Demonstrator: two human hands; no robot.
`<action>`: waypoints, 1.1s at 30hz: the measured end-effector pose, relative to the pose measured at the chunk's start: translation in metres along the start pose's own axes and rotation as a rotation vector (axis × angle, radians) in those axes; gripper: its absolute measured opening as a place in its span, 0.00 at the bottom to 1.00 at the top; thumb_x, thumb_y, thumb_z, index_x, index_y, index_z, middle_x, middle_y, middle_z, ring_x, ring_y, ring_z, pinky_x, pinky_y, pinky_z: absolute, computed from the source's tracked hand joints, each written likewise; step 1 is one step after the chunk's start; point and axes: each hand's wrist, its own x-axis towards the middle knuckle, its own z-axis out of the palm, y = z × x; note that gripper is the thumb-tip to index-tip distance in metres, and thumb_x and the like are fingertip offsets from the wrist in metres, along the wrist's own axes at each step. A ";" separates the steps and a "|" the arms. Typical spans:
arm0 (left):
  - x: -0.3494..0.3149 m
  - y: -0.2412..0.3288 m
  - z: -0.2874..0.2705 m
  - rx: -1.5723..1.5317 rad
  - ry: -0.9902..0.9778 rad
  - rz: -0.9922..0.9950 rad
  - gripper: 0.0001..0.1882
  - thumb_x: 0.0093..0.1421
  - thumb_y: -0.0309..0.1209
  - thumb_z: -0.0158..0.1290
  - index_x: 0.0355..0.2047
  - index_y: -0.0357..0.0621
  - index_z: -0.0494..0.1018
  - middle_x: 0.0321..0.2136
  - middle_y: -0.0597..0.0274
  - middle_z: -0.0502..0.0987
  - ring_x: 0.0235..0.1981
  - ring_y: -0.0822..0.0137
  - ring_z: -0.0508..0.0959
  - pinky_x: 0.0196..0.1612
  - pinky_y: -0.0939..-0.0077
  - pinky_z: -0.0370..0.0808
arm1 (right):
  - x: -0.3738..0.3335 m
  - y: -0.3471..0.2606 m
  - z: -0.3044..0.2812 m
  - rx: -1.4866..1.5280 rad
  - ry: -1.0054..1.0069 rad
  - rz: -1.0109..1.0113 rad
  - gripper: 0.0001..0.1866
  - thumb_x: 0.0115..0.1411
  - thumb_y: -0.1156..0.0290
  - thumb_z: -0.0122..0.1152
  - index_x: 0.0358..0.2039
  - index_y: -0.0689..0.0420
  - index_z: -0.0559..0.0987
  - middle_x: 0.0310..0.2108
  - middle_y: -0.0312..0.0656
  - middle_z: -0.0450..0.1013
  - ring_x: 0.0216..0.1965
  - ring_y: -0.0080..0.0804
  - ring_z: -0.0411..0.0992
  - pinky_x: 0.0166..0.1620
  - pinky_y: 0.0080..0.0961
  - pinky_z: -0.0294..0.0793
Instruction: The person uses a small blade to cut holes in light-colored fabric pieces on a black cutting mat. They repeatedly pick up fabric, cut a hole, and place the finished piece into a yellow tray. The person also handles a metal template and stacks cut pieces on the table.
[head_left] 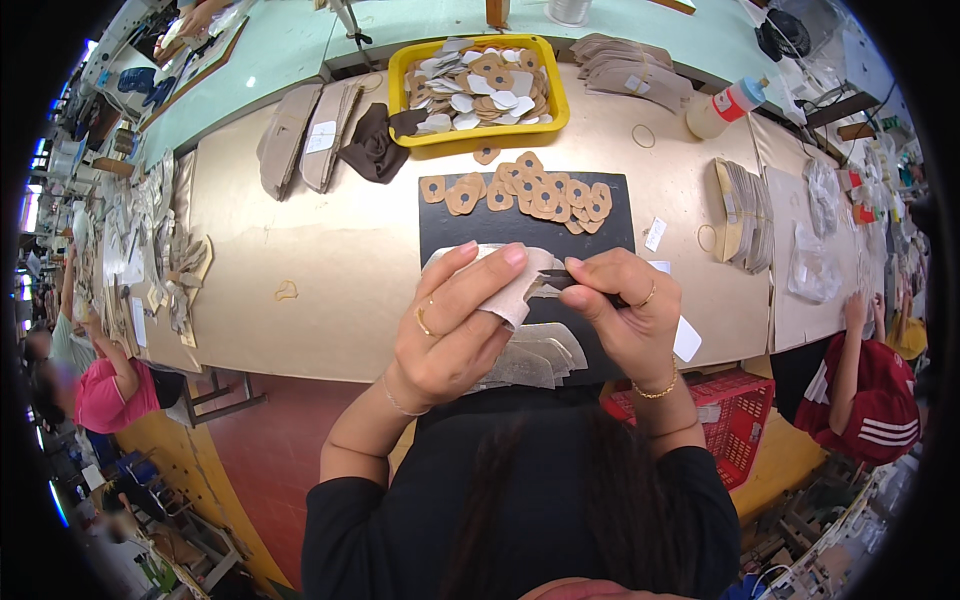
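Note:
My left hand point(440, 335) is closed on a curved, light beige cut piece point(515, 295), raised above a black board point(450, 225). A slim dark tool point(556, 279) is pinched between the thumb and fingers of my right hand point(632, 295), with its end at the piece's right edge. My fingers cover most of the tool, so its exact kind cannot be made out. Below the hands, several similar beige pieces point(540, 358) lie overlapping on the board. Small tan patches with dark centres point(545, 192) are heaped along the board's far side.
A yellow basket point(402, 75) full of tan and white patches stands at the back. Stacked cut pieces point(285, 140) and a brown cloth point(375, 147) lie to its left. A bottle point(722, 108) stands back right. Beneath the table is a red crate point(740, 430); people work on both sides.

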 end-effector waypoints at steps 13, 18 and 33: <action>0.005 -0.001 -0.007 -0.350 -0.086 -0.175 0.10 0.43 0.14 0.61 0.28 0.36 0.76 0.47 0.51 0.79 0.49 0.57 0.80 0.58 0.60 0.74 | 0.013 -0.006 -0.015 0.038 -0.151 -0.014 0.12 0.48 0.73 0.75 0.31 0.63 0.81 0.27 0.43 0.78 0.25 0.31 0.76 0.28 0.22 0.73; 0.006 -0.003 -0.008 -0.476 -0.107 -0.233 0.09 0.45 0.14 0.60 0.27 0.36 0.76 0.46 0.51 0.80 0.48 0.57 0.81 0.59 0.60 0.74 | 0.012 -0.004 -0.017 0.077 -0.174 -0.004 0.11 0.49 0.73 0.74 0.31 0.63 0.81 0.26 0.42 0.78 0.25 0.31 0.76 0.28 0.22 0.73; 0.009 -0.002 -0.010 -0.544 -0.132 -0.294 0.07 0.46 0.16 0.60 0.27 0.36 0.76 0.45 0.49 0.81 0.48 0.56 0.81 0.58 0.59 0.74 | 0.018 -0.011 -0.019 0.023 -0.195 0.005 0.16 0.46 0.69 0.77 0.34 0.60 0.83 0.29 0.39 0.74 0.29 0.27 0.73 0.30 0.21 0.72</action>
